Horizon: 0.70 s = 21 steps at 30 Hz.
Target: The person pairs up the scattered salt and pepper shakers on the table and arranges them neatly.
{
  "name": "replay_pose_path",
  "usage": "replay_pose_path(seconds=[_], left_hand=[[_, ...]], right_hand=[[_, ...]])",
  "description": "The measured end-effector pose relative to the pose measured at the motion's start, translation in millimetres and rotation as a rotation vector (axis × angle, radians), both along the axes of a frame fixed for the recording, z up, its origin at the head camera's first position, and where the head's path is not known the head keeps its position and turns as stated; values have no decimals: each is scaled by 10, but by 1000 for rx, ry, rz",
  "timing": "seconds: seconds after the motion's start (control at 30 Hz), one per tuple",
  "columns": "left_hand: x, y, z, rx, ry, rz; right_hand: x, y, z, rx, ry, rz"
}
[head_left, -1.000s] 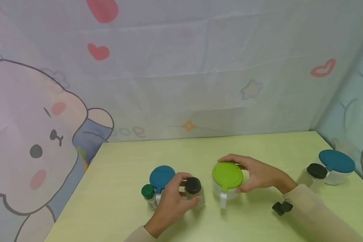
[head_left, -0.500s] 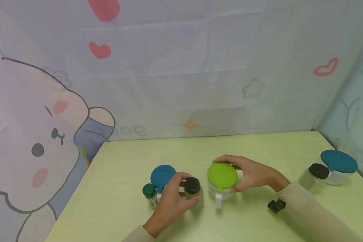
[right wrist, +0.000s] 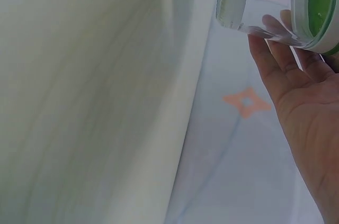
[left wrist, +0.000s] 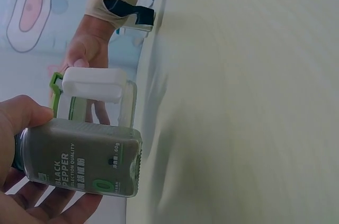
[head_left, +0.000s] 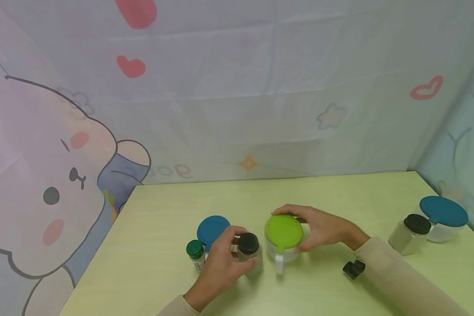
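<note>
My left hand (head_left: 220,265) grips a black-capped pepper jar (head_left: 249,252), its thumb on the near side and fingers behind. In the left wrist view the label of this pepper jar (left wrist: 87,158) reads "black pepper". Just to its right, my right hand (head_left: 321,226) holds a clear seasoning pot with a lime-green lid (head_left: 283,231), fingers around the far side and thumb at the near right. The pot's white handle (head_left: 279,263) points toward me. In the right wrist view, fingers wrap the clear wall of the pot (right wrist: 270,1). Both containers stand upright, close together.
Left of my left hand are a blue-lidded pot (head_left: 213,229) and a small green-capped bottle (head_left: 195,251). At the right end of the yellow table (head_left: 174,202) stand another black-capped jar (head_left: 411,235) and a second blue-lidded pot (head_left: 444,213). A printed cloth hangs behind.
My right hand has moved left with the green-lidded pot, bringing it nearer the pepper jar. My left hand has shifted only slightly left, still holding the jar.
</note>
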State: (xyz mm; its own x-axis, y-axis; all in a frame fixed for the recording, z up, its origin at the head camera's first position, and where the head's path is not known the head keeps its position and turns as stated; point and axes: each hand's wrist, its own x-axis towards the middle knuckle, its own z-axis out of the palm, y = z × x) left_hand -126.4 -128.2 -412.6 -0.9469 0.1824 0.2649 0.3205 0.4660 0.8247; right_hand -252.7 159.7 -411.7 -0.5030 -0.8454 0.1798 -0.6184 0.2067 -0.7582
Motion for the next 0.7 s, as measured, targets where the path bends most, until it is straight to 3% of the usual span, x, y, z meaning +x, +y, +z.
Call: replay_pose_path(seconds=[0.7], left_hand=[[43,-77,-51,-58,6,1]], right_hand=[[-63,-218,-101,18,-59,37]])
